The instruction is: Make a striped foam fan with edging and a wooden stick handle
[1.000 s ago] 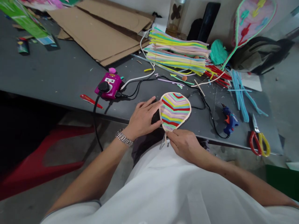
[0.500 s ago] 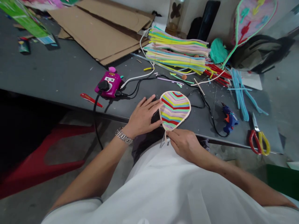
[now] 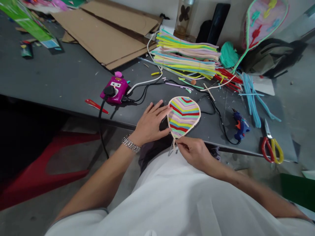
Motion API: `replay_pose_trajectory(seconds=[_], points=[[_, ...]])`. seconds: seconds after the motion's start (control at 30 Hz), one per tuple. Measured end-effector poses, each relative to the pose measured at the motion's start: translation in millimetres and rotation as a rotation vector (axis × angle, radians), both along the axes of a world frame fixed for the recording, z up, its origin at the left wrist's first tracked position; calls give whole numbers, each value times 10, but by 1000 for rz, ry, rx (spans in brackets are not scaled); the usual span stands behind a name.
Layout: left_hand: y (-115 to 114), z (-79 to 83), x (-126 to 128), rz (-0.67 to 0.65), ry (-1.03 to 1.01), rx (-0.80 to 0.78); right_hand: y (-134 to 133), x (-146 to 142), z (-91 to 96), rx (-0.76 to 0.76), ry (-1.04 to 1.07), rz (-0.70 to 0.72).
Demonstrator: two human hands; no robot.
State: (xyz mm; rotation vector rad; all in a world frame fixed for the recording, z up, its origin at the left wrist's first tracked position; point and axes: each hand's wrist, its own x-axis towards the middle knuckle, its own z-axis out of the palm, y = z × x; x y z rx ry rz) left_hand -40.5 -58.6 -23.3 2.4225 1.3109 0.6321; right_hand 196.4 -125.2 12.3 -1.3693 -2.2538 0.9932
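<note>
We look down on a long dark grey worktable (image 3: pixel 56 72) whose front edge runs from the left of the frame to the lower right, with a red plastic stool (image 3: pixel 31 183) on the floor below it at lower left. Flattened cardboard sheets (image 3: pixel 105 36) lie along the far edge at upper centre. A finished heart-shaped woven panel (image 3: pixel 264 23) stands against the wall at upper right, behind a thick bundle of coloured strips (image 3: pixel 187 54).

Our balloon-shaped woven panel (image 3: pixel 183 117), with its chevrons of coloured strips, lies near the centre of the frame, its lower tip at the table's front edge and two thin frame ends hanging past it. Our right hand (image 3: pixel 194 152) holds a narrow pinch on that tip, thumb and fingers closed on the frame. Our left hand (image 3: pixel 150 126) rests flat and open on the table, fingers spread, its fingertips touching the panel's left rim.

A black cable (image 3: pixel 216 111) loops around the panel's right side, just clear of its rim. Farther right, well apart from the panel, are a blue hot glue gun (image 3: pixel 241 124) and red-and-yellow scissors (image 3: pixel 272 149), near the table's right corner. A magenta power strip (image 3: pixel 114 90) sits left of our left hand.
</note>
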Motion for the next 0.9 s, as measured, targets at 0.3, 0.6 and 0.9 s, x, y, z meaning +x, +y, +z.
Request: replay_pose_trajectory(seconds=[0.3,0.6,0.9], points=[[-4,19,17,19,37,-30,36,-20,-157,-694,329,-325],[-10,38,23,39,40,-42,137,-97,-191,-1069,593,-360],[-67,79,190,114,12,-32,97,-50,-24,-1098,708,-553]])
